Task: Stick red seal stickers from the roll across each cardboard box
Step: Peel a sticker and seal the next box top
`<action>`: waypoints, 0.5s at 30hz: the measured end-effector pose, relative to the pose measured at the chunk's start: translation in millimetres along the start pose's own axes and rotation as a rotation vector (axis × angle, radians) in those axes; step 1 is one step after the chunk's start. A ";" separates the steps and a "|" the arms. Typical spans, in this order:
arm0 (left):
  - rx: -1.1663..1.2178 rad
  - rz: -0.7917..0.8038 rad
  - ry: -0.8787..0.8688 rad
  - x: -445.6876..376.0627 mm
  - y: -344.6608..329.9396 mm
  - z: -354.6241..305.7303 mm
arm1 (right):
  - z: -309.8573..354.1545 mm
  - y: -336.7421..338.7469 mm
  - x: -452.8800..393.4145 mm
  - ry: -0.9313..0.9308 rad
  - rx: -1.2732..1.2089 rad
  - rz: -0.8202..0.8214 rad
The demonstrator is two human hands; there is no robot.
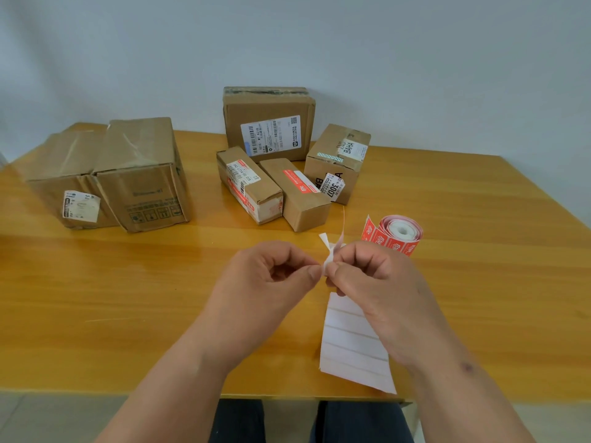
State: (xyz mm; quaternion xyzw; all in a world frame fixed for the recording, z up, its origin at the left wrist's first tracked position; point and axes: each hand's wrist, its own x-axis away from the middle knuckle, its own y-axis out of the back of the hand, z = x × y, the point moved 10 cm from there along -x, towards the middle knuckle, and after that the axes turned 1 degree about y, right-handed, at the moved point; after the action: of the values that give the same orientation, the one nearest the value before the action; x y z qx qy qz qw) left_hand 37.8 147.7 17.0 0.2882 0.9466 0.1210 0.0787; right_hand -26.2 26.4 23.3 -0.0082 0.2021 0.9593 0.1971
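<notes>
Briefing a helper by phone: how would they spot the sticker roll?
On the wooden table, look right of the cluster of cardboard boxes. The sticker roll lies just beyond the right hand, the only red, round thing there.

Two bare forearms are extended forward from the lower edge of the head view, angled inward so that the hands are brought together at the centre. The left hand (271, 276) is held with its fingers curled into the palm, the thumb and forefinger tips pinched on a strip of white backing paper (351, 340). The right hand (377, 282) is turned back-upward, its fingers bent and closed on the same strip just beside the left fingertips. The fingertips of both hands are seen almost touching. A small dark mark is visible on the right forearm near the wrist. Both wrists are kept roughly straight.
</notes>
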 end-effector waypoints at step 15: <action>-0.079 -0.314 0.156 -9.8 56.9 30.2 | -37.5 28.5 -2.9 -0.206 0.218 -0.158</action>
State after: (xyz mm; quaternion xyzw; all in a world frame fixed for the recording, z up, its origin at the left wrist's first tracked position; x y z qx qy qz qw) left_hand 82.4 193.4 4.4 0.1232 0.9777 0.1665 0.0342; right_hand -36.8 -13.3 0.1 0.0959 0.2822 0.9090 0.2912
